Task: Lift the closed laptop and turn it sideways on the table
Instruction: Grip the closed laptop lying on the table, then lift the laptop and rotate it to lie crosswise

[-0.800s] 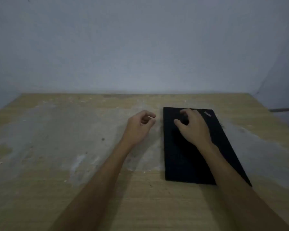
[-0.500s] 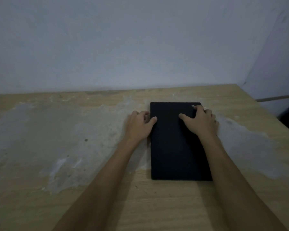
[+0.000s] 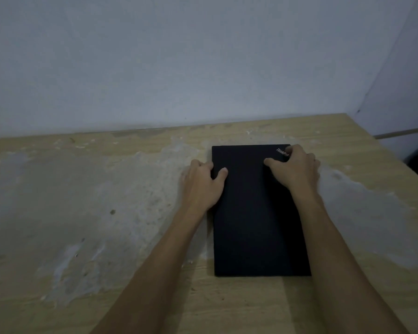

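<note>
A pale wall point(image 3: 203, 63) rises behind the worn, paint-smeared wooden table point(image 3: 82, 213). The closed black laptop point(image 3: 253, 213) lies flat on the table toward 1 o'clock, long side running away from the person. The left hand point(image 3: 203, 186) grasps its left edge, thumb on the lid. The right hand point(image 3: 295, 169) grips the far right corner at 1 o'clock, fingers point(image 3: 293, 149) partly covering the logo point(image 3: 281, 151).

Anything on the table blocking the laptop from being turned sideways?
Nothing visible. Left hand and right hand already grip the laptop by its long edges; the table around it shows only worn patches, no objects.
</note>
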Tool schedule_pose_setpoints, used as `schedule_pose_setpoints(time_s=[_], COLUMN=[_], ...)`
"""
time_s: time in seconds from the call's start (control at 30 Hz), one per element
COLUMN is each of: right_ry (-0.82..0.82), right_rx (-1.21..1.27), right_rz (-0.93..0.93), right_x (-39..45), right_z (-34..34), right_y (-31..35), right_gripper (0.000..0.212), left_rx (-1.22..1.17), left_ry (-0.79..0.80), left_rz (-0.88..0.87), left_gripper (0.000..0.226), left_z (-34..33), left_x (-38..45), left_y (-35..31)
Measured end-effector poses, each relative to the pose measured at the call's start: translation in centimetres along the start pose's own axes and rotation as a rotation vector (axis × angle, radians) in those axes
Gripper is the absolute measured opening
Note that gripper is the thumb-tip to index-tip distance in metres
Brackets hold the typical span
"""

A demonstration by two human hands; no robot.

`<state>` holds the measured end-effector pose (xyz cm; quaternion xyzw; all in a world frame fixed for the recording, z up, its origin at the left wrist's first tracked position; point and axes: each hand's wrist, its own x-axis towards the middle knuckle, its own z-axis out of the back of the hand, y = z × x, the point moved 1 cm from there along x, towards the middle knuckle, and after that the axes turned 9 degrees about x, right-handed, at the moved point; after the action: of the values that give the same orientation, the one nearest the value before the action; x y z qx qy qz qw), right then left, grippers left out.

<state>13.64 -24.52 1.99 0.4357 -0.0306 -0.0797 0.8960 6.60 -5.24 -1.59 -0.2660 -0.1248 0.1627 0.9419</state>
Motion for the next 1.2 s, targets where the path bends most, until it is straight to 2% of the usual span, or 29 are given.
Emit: schedule_pose_setpoints(time_s=[0.1,0.17,0.23,0.33,0.43,0.57,0.67,0.77,0.97,1.07,1.2], right_ry=[-0.028,-0.026,-0.001,0.032,0.049,0.099,0.184,0.292,0.474,0.496,0.424], right_rx=[0.07,0.121,0.13,0.139,0.18,0.239,0.258,0.28,0.24,0.17,0.123], right_rz=[0.021,0.036,0.046,0.069,0.118,0.161,0.136,0.131,0.148,0.181,0.22], right_x=[0.1,0.2,0.1,-0.1,-0.3,-1.1,-1.6,-2.2,-3.3,-3.3,-3.5], right_z=[0.0,0.0,-0.1,-0.4,-0.7,-1.5,-2.8,-4.3,-5.9,-6.1,-6.5], right_y=[0.3,0.6,0.8,1.4,2.1,2.8,3.1,3.2,3.9,3.9,3.4], right_gripper=[0.066,0.069,0.071,0.073,0.069,0.053,0.052,0.048,0.062,0.05,0.051], left_rx=[-0.199,-0.346,-0.453,-0.517,-0.545,-0.617,-0.701,-0.72,-0.737,-0.768,-0.907], left_ry=[0.019,0.038,0.043,0.035,0.02,-0.042,-0.088,-0.136,-0.243,-0.337,-0.409], left_rz=[0.033,0.007,-0.018,-0.028,-0.018,0.081,0.106,0.197,0.431,0.502,0.586], left_gripper=[0.038,0.03,0.031,0.045,0.047,0.052,0.037,0.034,0.04,0.035,0.026], left_z=[0.2,0.8,1.5,2.2,3.0,4.5,5.3,6.2,8.0,8.7,9.1], left_x=[0.0,0.2,0.2,0.4,1.1,2.1,2.0,1.9,1.7,1.5,1.4], left_y=[-0.1,-0.1,-0.3,0.0,1.2,3.0,4.5,6.0,8.2,8.4,7.9])
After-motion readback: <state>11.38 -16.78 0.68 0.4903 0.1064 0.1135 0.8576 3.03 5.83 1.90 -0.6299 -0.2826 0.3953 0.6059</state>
